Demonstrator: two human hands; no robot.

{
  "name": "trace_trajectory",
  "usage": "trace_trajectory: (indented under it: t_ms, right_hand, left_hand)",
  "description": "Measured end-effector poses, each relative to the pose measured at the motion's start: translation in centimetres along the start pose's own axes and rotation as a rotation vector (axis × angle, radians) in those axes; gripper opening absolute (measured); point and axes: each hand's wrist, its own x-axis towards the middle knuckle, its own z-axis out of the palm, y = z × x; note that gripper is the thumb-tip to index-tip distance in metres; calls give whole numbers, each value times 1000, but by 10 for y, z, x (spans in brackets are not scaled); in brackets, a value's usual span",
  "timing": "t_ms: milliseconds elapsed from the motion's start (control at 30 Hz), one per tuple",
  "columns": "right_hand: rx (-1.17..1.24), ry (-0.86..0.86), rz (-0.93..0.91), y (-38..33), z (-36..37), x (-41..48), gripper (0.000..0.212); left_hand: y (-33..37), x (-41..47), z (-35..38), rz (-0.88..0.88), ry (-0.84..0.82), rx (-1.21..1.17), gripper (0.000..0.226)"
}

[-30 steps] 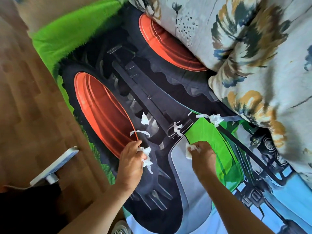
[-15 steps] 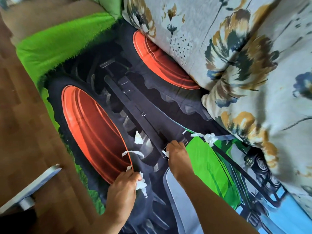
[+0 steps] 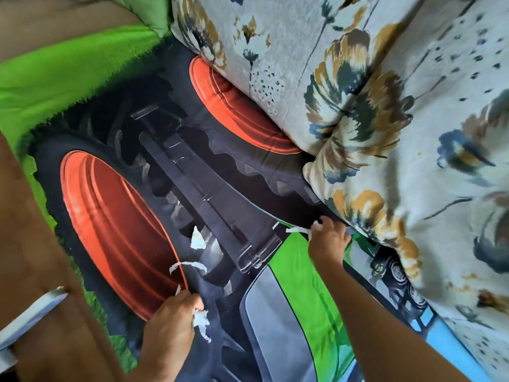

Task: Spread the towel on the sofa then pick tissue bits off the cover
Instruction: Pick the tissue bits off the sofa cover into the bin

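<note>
Towel (image 3: 248,205) with a tractor print, spread flat over the sofa seat, reaching from the front edge to the back cushions. Flowered cushions (image 3: 385,111) along the back edge, lower corner resting on the towel. Left hand (image 3: 170,318), near the front edge of the seat, fingers closed on a crumpled wad of white tissue (image 3: 201,322) that hangs out below the knuckles. Right hand (image 3: 327,238), at the back edge where towel meets cushion, fingertips pinched together on a thin tissue strip (image 3: 296,230) lying on the green part of the print; more white tissue visible inside the same grip. Loose bits on the towel between the hands: a triangular scrap (image 3: 197,239) on the black tyre print, a curved strip (image 3: 187,265) just below it at the rim of the orange wheel, a tiny sliver (image 3: 178,290) touching or just beside the left fingertips, cannot tell which. Small white fleck (image 3: 275,225) just left of the strip held by the right hand. Wooden floor (image 3: 33,257) beyond the front edge of the sofa. Pale flat object (image 3: 33,307) over the floor at the lower left, blurred, kind not clear.
</note>
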Motion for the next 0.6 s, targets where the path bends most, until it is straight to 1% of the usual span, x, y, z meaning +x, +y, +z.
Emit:
trace_trajectory:
  t_ms: [67, 100, 167, 233, 300, 467, 533, 600]
  right_hand:
    - [-101, -111, -20, -3, 8, -8, 45]
    - [-138, -126, -59, -3, 12, -15, 46]
    - [-195, -78, -198, -1, 17, -31, 47]
    - [-168, -28, -310, 4, 17, -39, 40]
    - [-113, -15, -338, 5, 14, -39, 31]
    - [180, 16, -211, -3, 14, -40, 24]
    - [308, -35, -225, -16, 16, -50, 20]
    - [397, -126, -299, -35, 20, -61, 17]
  left_hand:
    - [0, 0, 2, 15, 11, 13, 36]
    - [-1, 0, 3, 18, 12, 17, 36]
    - [-1, 0, 4, 16, 10, 27, 36]
    - [-1, -1, 4, 20, 17, 32, 37]
    - [-1, -2, 3, 26, 32, 37, 37]
    - [-4, -5, 1, 16, 12, 3, 32]
    - [-7, -5, -1, -2, 15, -64, 27]
    - [-10, -1, -5, -29, 50, -151, 25]
